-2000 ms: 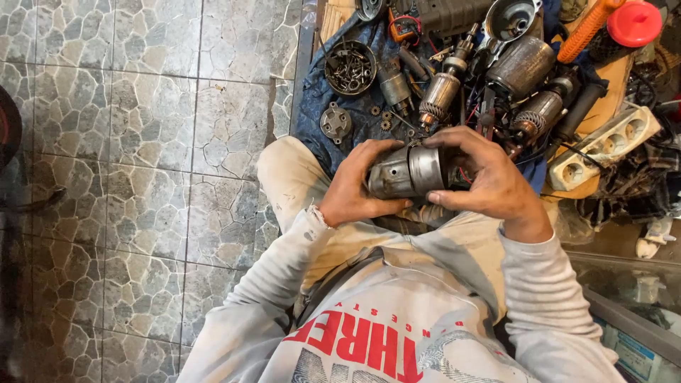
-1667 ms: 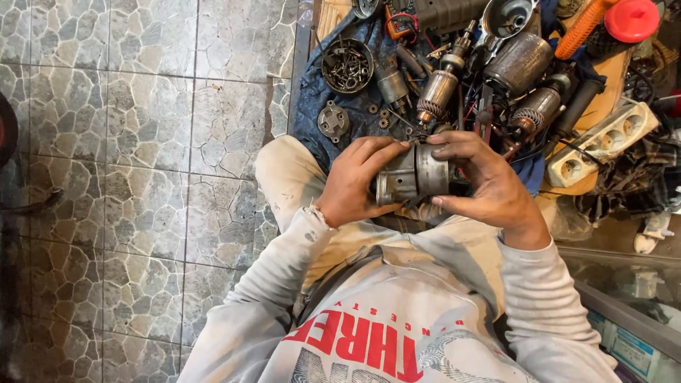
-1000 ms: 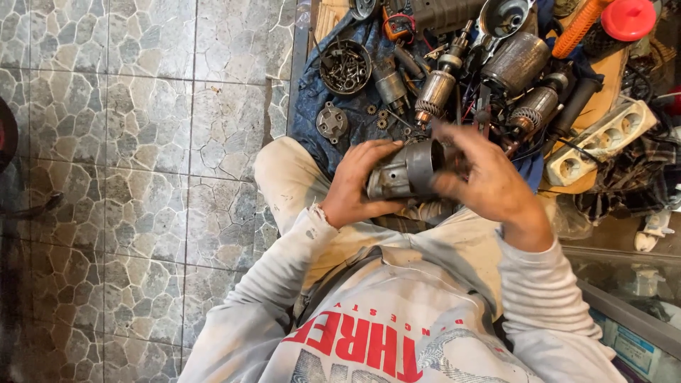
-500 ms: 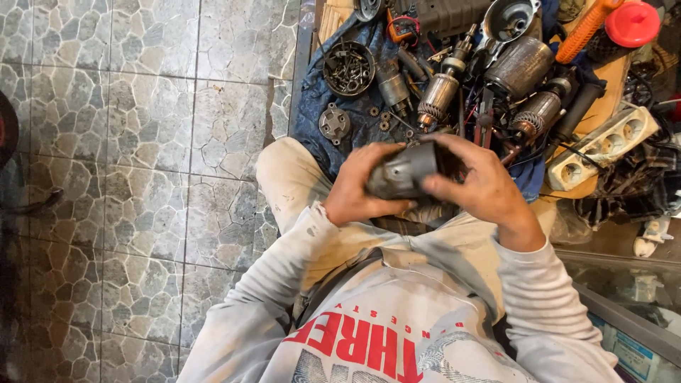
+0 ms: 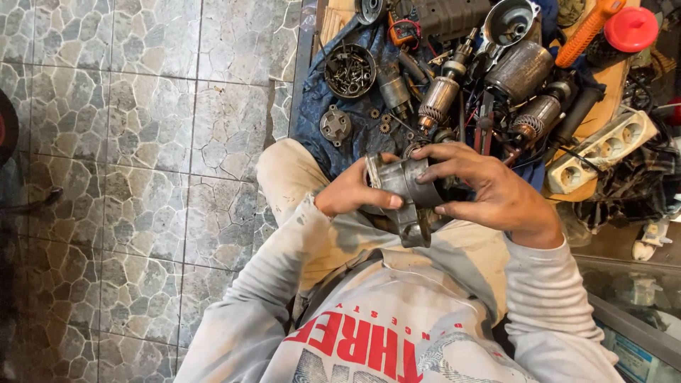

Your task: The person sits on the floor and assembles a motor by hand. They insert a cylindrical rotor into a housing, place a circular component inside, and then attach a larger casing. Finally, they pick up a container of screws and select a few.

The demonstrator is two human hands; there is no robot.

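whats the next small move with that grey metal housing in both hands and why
Probably tip the open end of the metal housing up toward the face to look inside. The left hand cups one end, the right hand wraps the other, and the grip holds it sideways over the lap, so its bore cannot be seen. Armatures and loose gears lie on the blue cloth just ahead.

The right hand (image 5: 489, 191) hides the right end of the grey metal housing (image 5: 408, 191), the picture's top edge cuts the far motor parts (image 5: 454, 14), and the bowl's screws (image 5: 350, 71) are too small to tell apart.
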